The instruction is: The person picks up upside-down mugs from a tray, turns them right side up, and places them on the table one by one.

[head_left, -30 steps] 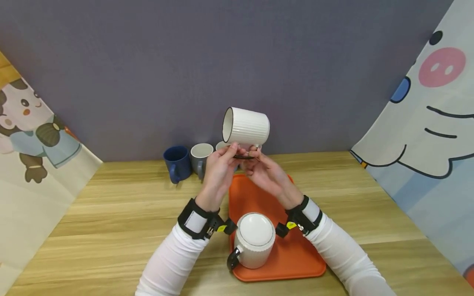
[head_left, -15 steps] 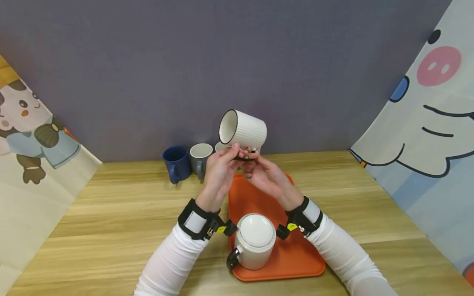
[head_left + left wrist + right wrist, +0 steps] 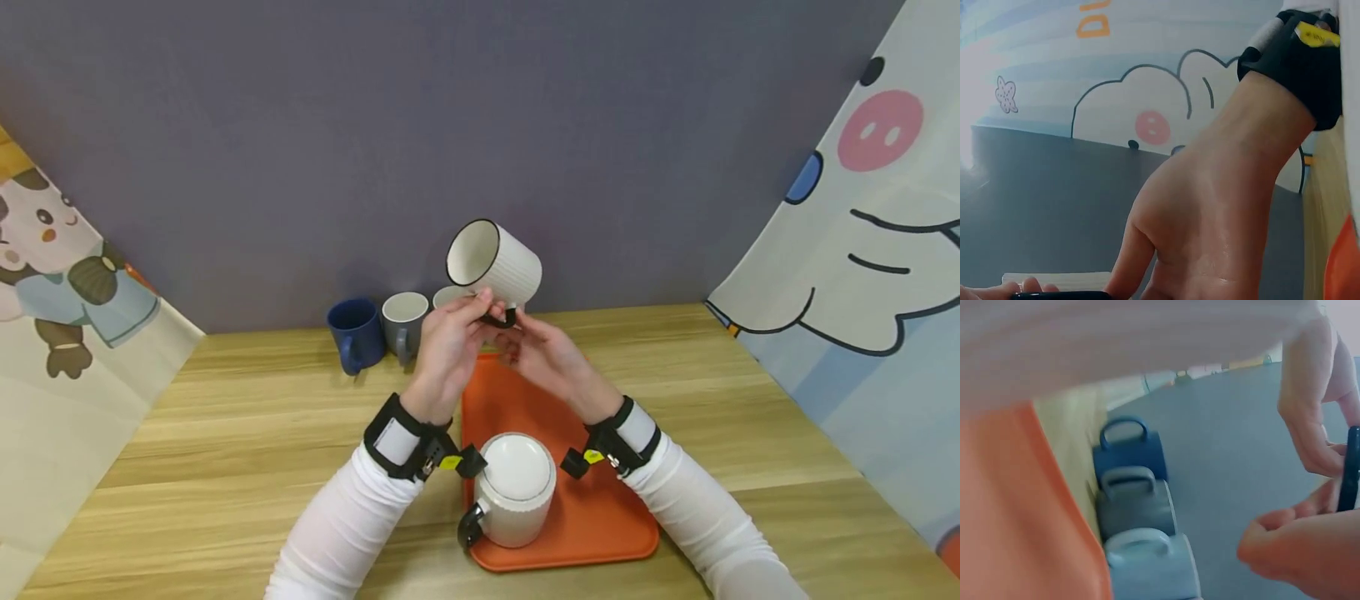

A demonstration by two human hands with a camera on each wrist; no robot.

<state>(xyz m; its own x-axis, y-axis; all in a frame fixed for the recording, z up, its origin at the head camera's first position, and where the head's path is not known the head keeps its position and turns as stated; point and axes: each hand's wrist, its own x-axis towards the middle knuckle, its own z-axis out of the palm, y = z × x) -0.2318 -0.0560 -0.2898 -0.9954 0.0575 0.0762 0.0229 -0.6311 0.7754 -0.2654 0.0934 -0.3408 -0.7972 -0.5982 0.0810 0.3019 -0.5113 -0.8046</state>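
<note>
A white ribbed mug (image 3: 517, 271) with a black rim is held up before the grey wall, its mouth tilted toward the upper left. My left hand (image 3: 444, 354) pinches its black handle (image 3: 498, 321) between thumb and fingers. On the other side, the thumb and curled fingers of my right hand (image 3: 558, 367) meet the handle's end near the mug's base. In the right wrist view the dark handle (image 3: 1349, 472) spans between both hands. Below my wrists, a second white ribbed mug (image 3: 517, 512) stands upside down on an orange tray (image 3: 607, 525), black handle pointing left.
Along the back edge of the wooden table (image 3: 247, 467) stand a navy mug (image 3: 357, 337) and a grey mug (image 3: 396, 321). A pale mug (image 3: 1157, 569) beside them is partly hidden by my left hand in the head view. The grey wall (image 3: 300, 167) rises behind.
The held mug has turned so its mouth faces more toward me and its base swings away to the right. My right fingers have shifted slightly along the handle's end.
</note>
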